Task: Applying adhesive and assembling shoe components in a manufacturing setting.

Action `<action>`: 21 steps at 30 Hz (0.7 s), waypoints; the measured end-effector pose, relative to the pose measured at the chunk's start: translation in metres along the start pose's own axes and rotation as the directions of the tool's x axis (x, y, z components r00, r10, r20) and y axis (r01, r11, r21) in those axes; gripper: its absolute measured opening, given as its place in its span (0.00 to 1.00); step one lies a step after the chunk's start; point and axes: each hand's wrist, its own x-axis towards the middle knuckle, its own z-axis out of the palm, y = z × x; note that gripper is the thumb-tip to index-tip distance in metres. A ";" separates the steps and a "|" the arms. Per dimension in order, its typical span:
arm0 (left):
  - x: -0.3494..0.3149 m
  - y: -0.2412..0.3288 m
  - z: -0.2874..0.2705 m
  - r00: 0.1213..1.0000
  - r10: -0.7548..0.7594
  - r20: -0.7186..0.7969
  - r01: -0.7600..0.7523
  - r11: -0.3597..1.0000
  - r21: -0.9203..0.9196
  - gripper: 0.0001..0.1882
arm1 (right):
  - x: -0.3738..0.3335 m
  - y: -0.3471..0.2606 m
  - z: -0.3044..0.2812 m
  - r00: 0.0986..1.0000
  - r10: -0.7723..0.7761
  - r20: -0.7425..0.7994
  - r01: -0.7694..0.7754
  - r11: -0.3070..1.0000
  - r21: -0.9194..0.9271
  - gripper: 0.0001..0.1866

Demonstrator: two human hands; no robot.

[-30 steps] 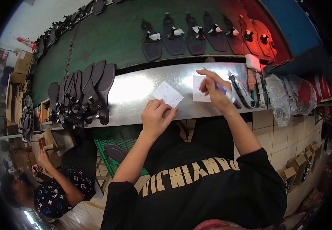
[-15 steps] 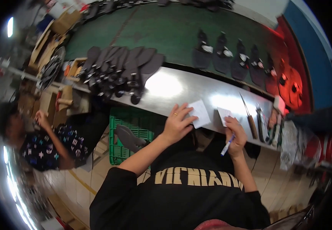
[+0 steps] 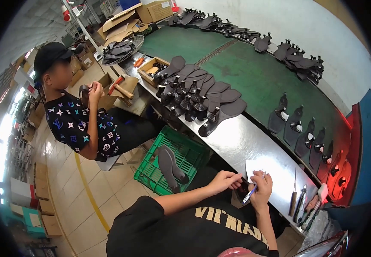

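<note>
A tiled workshop floor runs beside a long steel bench (image 3: 236, 141) edged by a green belt (image 3: 254, 77). At far left a seated co-worker (image 3: 78, 120) handles a shoe part; a green crate (image 3: 185, 154) stands between. The left hand (image 3: 224, 180) curls loosely at the bench's near edge, holding nothing. The right hand (image 3: 262, 190) grips a blue pen (image 3: 250, 195), just below a white paper (image 3: 258, 169). Tools (image 3: 299, 201) lie right.

Black short-sleeved shirt; pale yellow lettering
</note>
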 end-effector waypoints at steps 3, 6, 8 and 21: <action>0.010 0.014 0.018 0.998 -0.038 0.044 0.043 0.993 -0.111 0.25 | 0.002 0.001 0.009 0.992 0.075 -0.102 -0.059 0.987 0.148 0.12; 0.019 0.021 0.018 0.995 -0.090 0.037 0.095 0.976 -0.193 0.21 | -0.004 -0.008 0.019 0.989 0.057 -0.133 -0.026 0.974 0.227 0.12; 0.025 0.020 0.010 0.991 0.127 0.030 -0.119 0.975 -0.186 0.16 | 0.002 -0.018 0.025 0.992 0.027 -0.127 0.003 0.972 0.235 0.16; 0.107 0.289 -0.392 0.267 0.697 -0.666 -0.515 0.687 0.513 0.18 | 0.037 0.015 -0.008 0.900 0.374 -0.223 -0.319 0.915 0.247 0.18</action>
